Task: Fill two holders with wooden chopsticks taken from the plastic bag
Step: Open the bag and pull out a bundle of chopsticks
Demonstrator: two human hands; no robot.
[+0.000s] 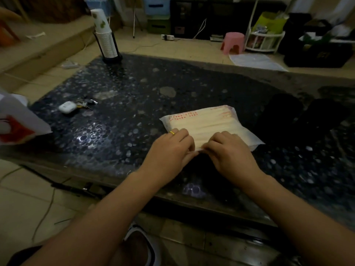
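Fingers of both hands pinch the bag's near edge; thin, slippery film; tear there, sticks stay light, stiff.

The plastic bag of chopsticks is being held at its near edge on the table by both hands; two holders are standing right of it, an earbud case and keys lying far left, a cup dispenser standing behind.

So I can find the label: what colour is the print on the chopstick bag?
Red, near the far end of the bag; only the head view shows it.
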